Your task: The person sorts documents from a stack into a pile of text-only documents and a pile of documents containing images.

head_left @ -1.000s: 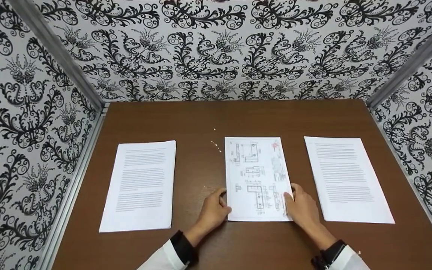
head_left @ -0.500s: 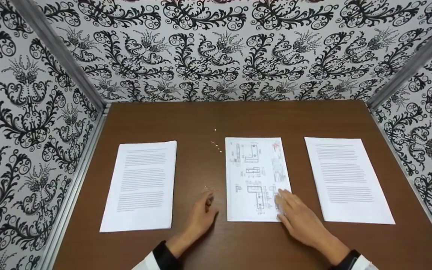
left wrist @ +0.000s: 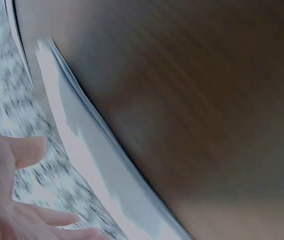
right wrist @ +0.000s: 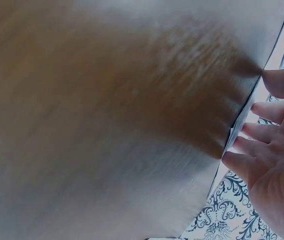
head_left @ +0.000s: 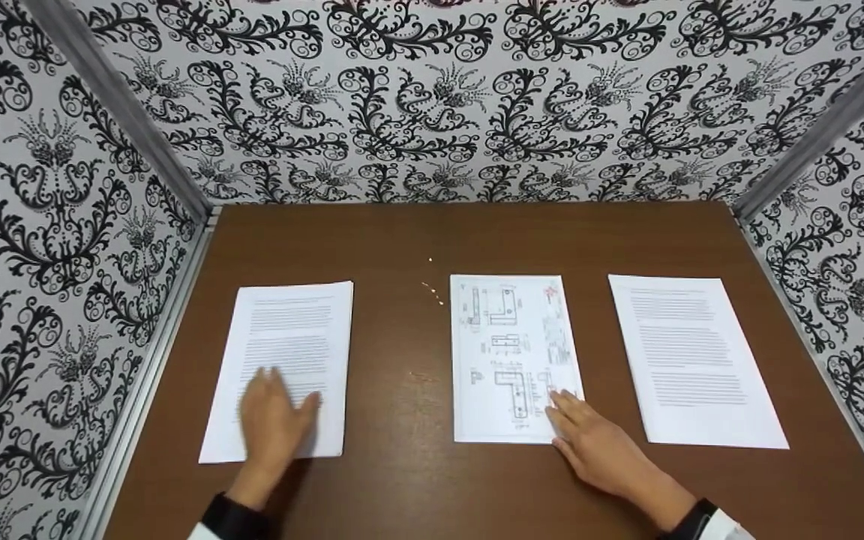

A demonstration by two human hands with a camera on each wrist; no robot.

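My left hand (head_left: 273, 420), blurred by motion, is over the lower part of the left stack of printed paper (head_left: 289, 337). Its fingers are extended with the thumb spread, and it holds nothing. The left wrist view shows that hand (left wrist: 11, 185) above the stack's layered edge (left wrist: 106, 150). My right hand (head_left: 597, 442) rests its straight fingers on the lower right corner of the middle paper stack (head_left: 492, 405), whose top sheet carries a technical drawing of L-shaped brackets. In the right wrist view, the fingertips (right wrist: 232, 159) meet the edge of the paper.
A third stack of text sheets (head_left: 702, 352) lies on the right of the brown table (head_left: 402, 480). Small pale marks (head_left: 433, 292) show on the wood left of the drawing. Patterned walls (head_left: 432, 105) enclose the back and both sides.
My left hand has let go of the drawing stack's left edge and swung left over the left stack. My right hand has gone from gripping the right edge to resting on the corner.
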